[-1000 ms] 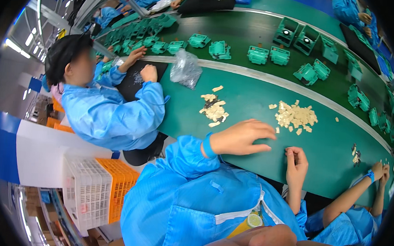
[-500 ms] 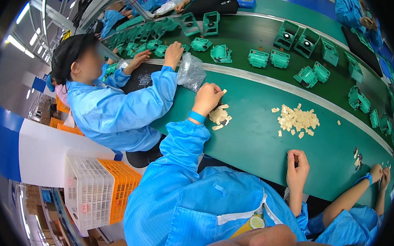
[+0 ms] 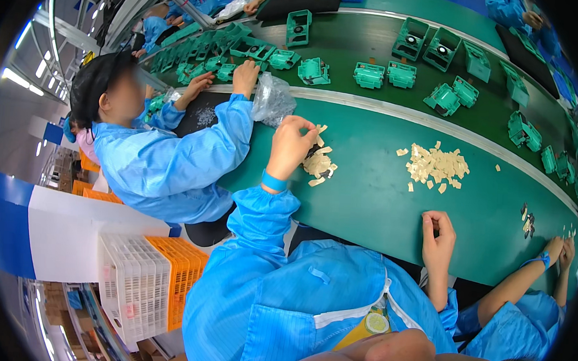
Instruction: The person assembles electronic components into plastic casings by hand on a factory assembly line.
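Note:
My left hand (image 3: 291,148), with a blue wristband, is closed in a pinch at the upper left of a small heap of cream-coloured flat pieces (image 3: 318,164) with dark bits among them. One cream piece (image 3: 322,128) shows right at its fingertips; whether they grip it I cannot tell. Over the near edge of the green work surface (image 3: 359,210), my right hand (image 3: 437,239) is closed, thumb against curled fingers. Anything inside it is hidden. A larger pile of cream pieces (image 3: 437,166) lies beyond the right hand.
Behind a pale rail, a dark green belt (image 3: 348,40) carries green housings (image 3: 314,71). At left a co-worker (image 3: 167,141) reaches over beside a clear plastic bag (image 3: 273,100). Another person's hands (image 3: 556,252) are at far right, near small dark parts (image 3: 527,220). Crates (image 3: 133,283) stand lower left.
My left hand has drawn slightly to the left, uncovering more of the dark bits in the small heap. The right hand stays closed in nearly the same place. The view has shifted a little.

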Demonstrator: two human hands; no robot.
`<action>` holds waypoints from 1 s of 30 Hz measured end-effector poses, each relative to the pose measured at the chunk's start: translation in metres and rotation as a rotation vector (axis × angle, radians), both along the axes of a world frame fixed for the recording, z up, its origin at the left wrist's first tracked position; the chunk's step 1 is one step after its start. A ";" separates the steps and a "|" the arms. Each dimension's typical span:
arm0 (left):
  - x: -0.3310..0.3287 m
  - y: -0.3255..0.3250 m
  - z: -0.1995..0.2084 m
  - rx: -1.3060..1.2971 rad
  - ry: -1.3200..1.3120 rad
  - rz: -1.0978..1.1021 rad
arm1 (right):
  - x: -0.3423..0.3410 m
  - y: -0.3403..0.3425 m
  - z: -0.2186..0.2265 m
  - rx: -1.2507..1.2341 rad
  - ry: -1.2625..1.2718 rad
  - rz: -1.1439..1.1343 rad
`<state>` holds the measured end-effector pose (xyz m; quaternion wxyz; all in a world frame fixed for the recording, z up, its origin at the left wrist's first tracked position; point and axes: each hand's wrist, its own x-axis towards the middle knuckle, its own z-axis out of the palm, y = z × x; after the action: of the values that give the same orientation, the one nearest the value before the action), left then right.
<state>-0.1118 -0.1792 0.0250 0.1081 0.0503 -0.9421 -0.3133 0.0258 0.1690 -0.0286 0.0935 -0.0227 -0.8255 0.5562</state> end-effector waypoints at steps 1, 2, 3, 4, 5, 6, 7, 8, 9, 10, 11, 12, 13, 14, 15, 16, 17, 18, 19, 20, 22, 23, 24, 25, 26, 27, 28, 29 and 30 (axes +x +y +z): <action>-0.001 0.007 0.006 0.126 -0.022 -0.029 | -0.001 0.003 0.000 0.001 0.000 -0.014; -0.003 0.015 0.013 0.252 -0.045 -0.062 | -0.006 0.006 0.002 -0.120 -0.073 0.015; -0.001 0.030 0.017 0.255 -0.050 -0.083 | -0.008 0.010 0.004 -0.241 -0.147 0.039; -0.001 0.052 0.019 0.624 -0.074 -0.176 | -0.016 0.011 0.015 -0.249 -0.112 0.083; -0.001 0.074 0.019 0.995 -0.108 -0.268 | -0.027 0.009 0.029 -0.255 -0.076 0.126; -0.001 0.097 0.017 1.214 -0.222 -0.367 | -0.038 0.008 0.040 -0.253 -0.027 0.144; 0.000 0.119 0.017 1.296 -0.273 -0.420 | -0.052 0.005 0.047 -0.253 0.023 0.169; 0.002 0.139 0.017 1.382 -0.323 -0.470 | -0.068 0.002 0.055 -0.270 0.049 0.188; 0.001 0.157 0.010 1.406 -0.343 -0.498 | -0.082 0.001 0.060 -0.285 0.076 0.204; 0.001 0.174 0.004 1.430 -0.361 -0.525 | -0.093 0.004 0.060 -0.276 0.085 0.180; -0.006 0.193 -0.004 1.459 -0.443 -0.545 | -0.108 0.012 0.052 -0.421 0.030 0.168; -0.008 0.200 -0.010 1.458 -0.445 -0.560 | -0.117 0.013 0.049 -0.567 -0.010 0.192; -0.009 0.206 -0.016 1.536 -0.476 -0.539 | -0.120 0.017 0.054 -0.693 -0.070 0.258; -0.011 0.210 -0.021 1.614 -0.508 -0.513 | -0.123 0.020 0.050 -0.691 -0.065 0.251; -0.014 0.211 -0.024 1.644 -0.539 -0.514 | -0.123 0.024 0.041 -0.736 -0.096 0.244; -0.013 0.214 -0.027 1.644 -0.549 -0.513 | -0.124 0.027 0.032 -0.782 -0.129 0.237; -0.011 0.217 -0.030 1.476 -0.353 -0.479 | -0.125 0.030 0.024 -0.708 -0.141 0.177; -0.009 0.218 -0.032 1.301 -0.168 -0.436 | -0.125 0.033 0.020 -0.712 -0.155 0.171; -0.010 0.217 -0.032 1.301 -0.183 -0.427 | -0.125 0.035 0.018 -0.699 -0.162 0.190; -0.010 0.213 -0.031 0.890 0.096 -0.553 | -0.124 0.037 0.016 -0.687 -0.170 0.210; -0.013 0.213 -0.032 0.464 0.353 -0.644 | -0.122 0.034 0.019 -0.647 -0.160 0.199; -0.014 0.215 -0.034 0.413 0.400 -0.637 | -0.121 0.033 0.020 -0.606 -0.137 0.188; -0.015 0.216 -0.035 0.361 0.446 -0.631 | -0.121 0.035 0.018 -0.607 -0.149 0.190; -0.015 0.216 -0.036 0.362 0.437 -0.623 | -0.120 0.037 0.016 -0.473 -0.102 0.181; -0.016 0.215 -0.037 0.317 0.463 -0.653 | -0.119 0.038 0.015 -0.340 -0.055 0.172; -0.016 0.214 -0.037 0.272 0.489 -0.682 | -0.118 0.039 0.020 -0.341 -0.065 0.178; -0.016 0.215 -0.035 0.267 0.483 -0.670 | -0.119 0.041 0.028 -0.154 -0.023 0.192; -0.016 0.216 -0.031 0.170 0.522 -0.708 | -0.119 0.042 0.034 0.033 0.023 0.208; -0.017 0.211 -0.027 0.063 0.563 -0.743 | -0.120 0.041 0.036 0.024 0.025 0.227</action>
<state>-0.1287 0.0318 -0.0023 0.2384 -0.3741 -0.8205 -0.3605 -0.0940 0.2097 0.0070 0.0404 0.0790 -0.8281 0.5535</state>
